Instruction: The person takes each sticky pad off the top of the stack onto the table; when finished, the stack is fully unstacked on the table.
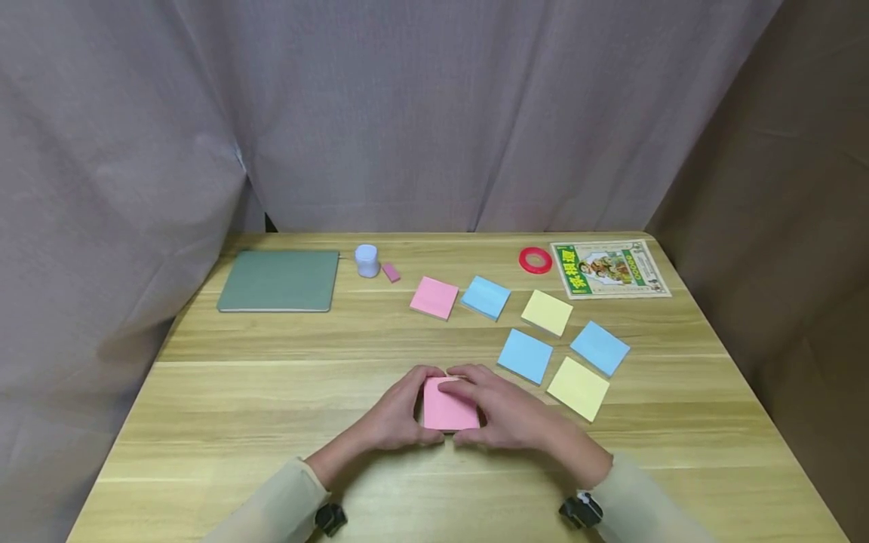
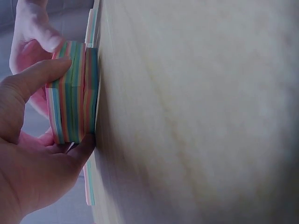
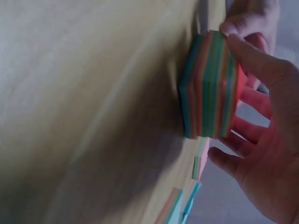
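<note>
A stack of sticky note pads (image 1: pixel 449 406), pink on top, stands on the table between both hands. My left hand (image 1: pixel 399 415) grips its left side, thumb at the near edge and fingers toward the far side. From the right, my right hand (image 1: pixel 508 411) holds it with the thumb at a near corner and a finger over the pink top. Striped edges of several layered pads (image 2: pixel 71 109) show in the left wrist view. In the right wrist view the same stack (image 3: pixel 208 88) appears, with some right fingers spread beside it.
Beyond the hands lie a pink pad (image 1: pixel 434 298), several blue pads (image 1: pixel 526 356) and two yellow pads (image 1: pixel 579 388). Farther back are a green notebook (image 1: pixel 278 281), a whitish container (image 1: pixel 366 261), a small pink block (image 1: pixel 391 272), red tape (image 1: pixel 535 261) and an illustrated booklet (image 1: pixel 611 269).
</note>
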Available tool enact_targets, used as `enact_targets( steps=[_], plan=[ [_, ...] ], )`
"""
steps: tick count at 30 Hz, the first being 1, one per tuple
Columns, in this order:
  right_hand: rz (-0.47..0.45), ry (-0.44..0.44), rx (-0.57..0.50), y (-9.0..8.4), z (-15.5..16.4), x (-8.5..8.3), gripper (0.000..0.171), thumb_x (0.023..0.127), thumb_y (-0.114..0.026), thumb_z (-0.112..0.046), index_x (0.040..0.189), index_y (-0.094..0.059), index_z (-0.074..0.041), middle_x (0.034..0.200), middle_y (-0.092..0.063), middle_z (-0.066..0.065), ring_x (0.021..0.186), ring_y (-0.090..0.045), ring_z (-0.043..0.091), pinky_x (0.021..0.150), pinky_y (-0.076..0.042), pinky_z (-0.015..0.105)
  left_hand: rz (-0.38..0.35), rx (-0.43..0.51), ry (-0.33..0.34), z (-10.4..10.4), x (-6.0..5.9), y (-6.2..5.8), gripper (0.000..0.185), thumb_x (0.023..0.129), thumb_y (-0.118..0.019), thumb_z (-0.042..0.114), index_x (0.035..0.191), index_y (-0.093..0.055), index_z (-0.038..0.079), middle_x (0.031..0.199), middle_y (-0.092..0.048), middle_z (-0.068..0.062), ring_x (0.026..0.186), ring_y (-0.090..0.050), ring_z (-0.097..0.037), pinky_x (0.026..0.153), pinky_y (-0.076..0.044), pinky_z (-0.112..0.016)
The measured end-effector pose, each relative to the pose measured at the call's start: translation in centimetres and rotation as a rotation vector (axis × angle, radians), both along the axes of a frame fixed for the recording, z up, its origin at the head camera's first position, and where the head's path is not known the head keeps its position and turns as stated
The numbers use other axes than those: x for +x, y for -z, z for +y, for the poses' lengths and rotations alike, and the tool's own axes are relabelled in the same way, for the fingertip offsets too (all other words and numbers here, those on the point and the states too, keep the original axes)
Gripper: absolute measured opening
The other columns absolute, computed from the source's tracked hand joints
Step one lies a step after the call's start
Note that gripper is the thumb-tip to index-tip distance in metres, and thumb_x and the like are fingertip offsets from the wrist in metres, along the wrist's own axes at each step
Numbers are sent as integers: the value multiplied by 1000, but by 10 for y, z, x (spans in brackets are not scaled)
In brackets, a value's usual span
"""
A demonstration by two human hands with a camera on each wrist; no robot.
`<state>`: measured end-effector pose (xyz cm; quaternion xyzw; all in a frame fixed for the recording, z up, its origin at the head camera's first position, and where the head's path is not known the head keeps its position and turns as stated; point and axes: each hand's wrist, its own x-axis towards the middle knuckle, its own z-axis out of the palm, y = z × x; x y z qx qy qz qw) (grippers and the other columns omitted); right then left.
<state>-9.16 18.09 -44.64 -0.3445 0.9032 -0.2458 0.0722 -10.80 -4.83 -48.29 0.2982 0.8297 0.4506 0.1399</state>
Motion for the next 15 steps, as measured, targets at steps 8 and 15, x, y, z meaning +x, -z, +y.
enact_targets(
  steps=[8,15],
  plan=[
    [82,-9,-27,10,-6,0,74,74,-85,-38,138,-55,-16,137,-50,0,121,-48,14,95,-45,37,-7,-7,1,0,0,0,87,66,-91,15,137,-42,11,133,-51,-1,123,-47,-16,106,-37,-40],
    [35,38,36,-2,1,-1,68,75,-84,-38,135,-58,-18,135,-51,-1,120,-49,15,97,-45,38,6,13,6,0,-1,0,87,65,-91,12,137,-42,7,133,-51,-3,123,-47,-18,106,-37,-41]
  ],
)
